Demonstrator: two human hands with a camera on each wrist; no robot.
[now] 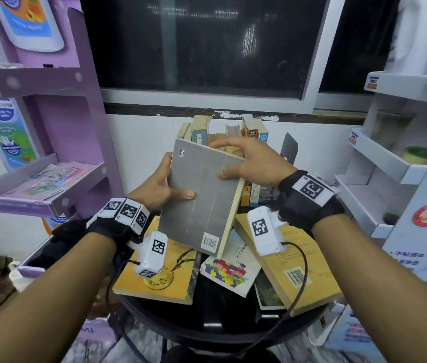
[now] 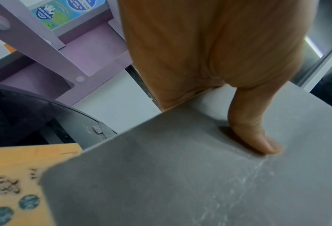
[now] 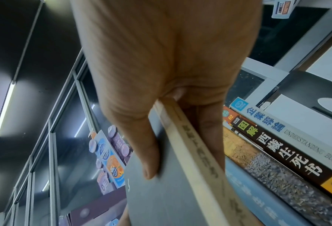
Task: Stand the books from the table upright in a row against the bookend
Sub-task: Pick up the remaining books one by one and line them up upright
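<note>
Both hands hold a grey book (image 1: 202,200) tilted in the air above the round black table (image 1: 207,318). My left hand (image 1: 164,183) grips its left edge, thumb pressed on the cover (image 2: 254,137). My right hand (image 1: 246,159) grips its cream spine edge (image 3: 196,152), thumb on the cover and fingers behind. Behind the book, several books (image 1: 233,129) stand upright in a row next to the dark bookend (image 1: 289,149). Their spines (image 3: 277,145) show close beside my right hand. Flat on the table lie a yellow book (image 1: 160,279), a white colourful-cover book (image 1: 230,268) and a tan book (image 1: 293,268).
A purple display rack (image 1: 50,127) stands at the left, and a white shelf unit (image 1: 395,153) at the right. A dark window (image 1: 202,43) and white wall lie behind the table. Cables run from my wrist cameras over the flat books.
</note>
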